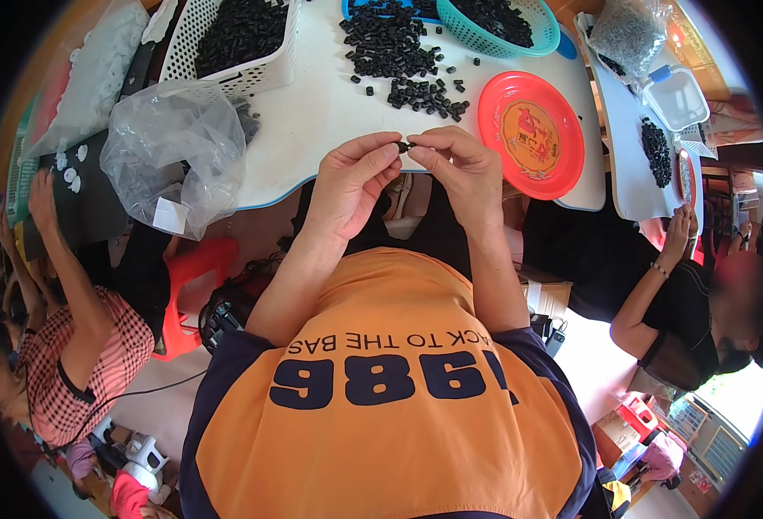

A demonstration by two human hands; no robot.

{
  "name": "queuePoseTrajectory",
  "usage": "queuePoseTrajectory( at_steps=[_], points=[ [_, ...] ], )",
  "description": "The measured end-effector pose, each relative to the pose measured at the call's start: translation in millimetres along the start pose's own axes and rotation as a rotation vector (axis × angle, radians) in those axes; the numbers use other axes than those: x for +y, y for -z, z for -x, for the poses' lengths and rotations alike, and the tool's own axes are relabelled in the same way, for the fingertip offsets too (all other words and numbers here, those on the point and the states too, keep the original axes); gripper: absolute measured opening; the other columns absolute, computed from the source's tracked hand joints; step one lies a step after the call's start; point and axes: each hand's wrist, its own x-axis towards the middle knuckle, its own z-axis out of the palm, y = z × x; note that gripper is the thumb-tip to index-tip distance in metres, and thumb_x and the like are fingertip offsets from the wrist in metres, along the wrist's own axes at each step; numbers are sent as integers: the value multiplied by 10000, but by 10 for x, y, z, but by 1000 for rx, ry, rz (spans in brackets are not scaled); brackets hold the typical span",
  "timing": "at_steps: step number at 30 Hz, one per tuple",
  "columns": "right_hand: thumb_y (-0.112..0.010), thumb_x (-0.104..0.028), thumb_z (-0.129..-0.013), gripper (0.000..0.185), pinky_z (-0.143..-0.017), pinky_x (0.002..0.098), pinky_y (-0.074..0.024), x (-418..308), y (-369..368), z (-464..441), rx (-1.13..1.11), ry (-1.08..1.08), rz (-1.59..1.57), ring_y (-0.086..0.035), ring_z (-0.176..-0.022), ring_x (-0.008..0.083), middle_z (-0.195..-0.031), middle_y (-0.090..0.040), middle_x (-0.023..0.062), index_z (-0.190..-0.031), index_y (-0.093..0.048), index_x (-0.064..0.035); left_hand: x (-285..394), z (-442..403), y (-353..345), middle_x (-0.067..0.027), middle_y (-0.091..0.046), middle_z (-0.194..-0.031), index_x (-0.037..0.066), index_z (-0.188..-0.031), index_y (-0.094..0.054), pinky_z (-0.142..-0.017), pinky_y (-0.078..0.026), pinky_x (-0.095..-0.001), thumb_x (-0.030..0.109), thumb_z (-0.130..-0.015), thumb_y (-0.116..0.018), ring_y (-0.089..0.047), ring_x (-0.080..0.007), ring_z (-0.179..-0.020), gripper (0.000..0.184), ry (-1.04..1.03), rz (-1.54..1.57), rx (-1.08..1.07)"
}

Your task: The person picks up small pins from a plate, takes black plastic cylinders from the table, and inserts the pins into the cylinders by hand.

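A small black cylindrical part (405, 147) is pinched between the fingertips of both hands, just in front of the table's near edge. My left hand (357, 183) grips it with thumb and forefinger from one side. From the other side my right hand (466, 173) does the same. Fingertips cover most of the part, so I cannot tell whether it is one piece or two. Beyond my hands, a loose pile of similar black parts (387, 48) lies on the white table (312, 121). Nearest my right hand is a red round tray (491, 112) with a printed centre.
A white perforated basket (264, 80) and a teal basket (520, 45) hold many black parts. At left, a clear plastic bag (174, 147) overhangs the table edge. Co-workers sit at both sides, near a red stool (178, 303) and a second table (628, 173).
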Motion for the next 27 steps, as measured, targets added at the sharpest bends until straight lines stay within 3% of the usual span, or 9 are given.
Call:
queuePoseTrajectory(
  at_steps=[5,14,17,19,23,25,27],
  points=[
    [-973,-34,-1000,210,-831,273,-551,81,-110,76,72,-37,-109,-661,-928,89,-1118,-857,34,-1209,-949,-37,7,33,-13,-124,-877,-1259,-34,-1396,-860,-1008,-707,-321,4,-1147,-826,-831,-175,-1072,254,-8,-25,27],
    [-993,-48,-975,209,-885,293,-554,155,-190,176,116,6,21,-684,-977,117,-1114,-852,35,-1176,-938,-27,14,50,-28,-114,-873,-1246,-28,-1436,-845,-1010,-702,-304,7,-1149,-826,-831,-167,-1086,290,-13,2,13],
    [-1002,-61,-968,280,-922,299,-548,246,-125,161,66,79,-12,-692,-1032,125,-1193,-849,31,-1235,-925,-33,106,46,-28,-101,-870,-1223,-22,-1437,-848,-985,-699,-295,7,-1145,-827,-828,-158,-1060,295,29,-40,16],
    [-992,-73,-987,416,-942,296,-543,190,-56,152,-73,-39,-109,-700,-1096,121,-1274,-833,23,-1395,-908,-67,175,-22,67,-98,-868,-1199,-18,-1506,-798,-935,-701,-292,-9,-1129,-835,-827,-154,-1003,379,181,-53,-60],
    [-964,-68,-1021,517,-986,307,-562,99,44,145,-210,-49,-64,-717,-1132,122,-1333,-819,15,-1528,-872,-110,179,-25,112,-100,-867,-1179,-6,-1571,-728,-886,-701,-290,-28,-1114,-841,-819,-150,-940,472,199,-60,-165],
    [-925,-59,-1052,519,-1212,375,-579,105,48,164,-271,-88,-149,-725,-1412,193,-1455,-841,103,-1562,-832,-31,154,-26,105,-105,-866,-1164,3,-1594,-684,-856,-699,-285,-35,-1111,-844,-814,-150,-915,510,217,-46,-113],
    [-926,-57,-1050,505,-1199,381,-595,198,51,184,-263,-130,-208,-746,-1391,198,-1457,-848,115,-1545,-836,-16,116,-26,99,-106,-864,-1173,5,-1580,-693,-847,-697,-280,-31,-1117,-840,-810,-147,-910,486,232,-34,-91]
  ],
)
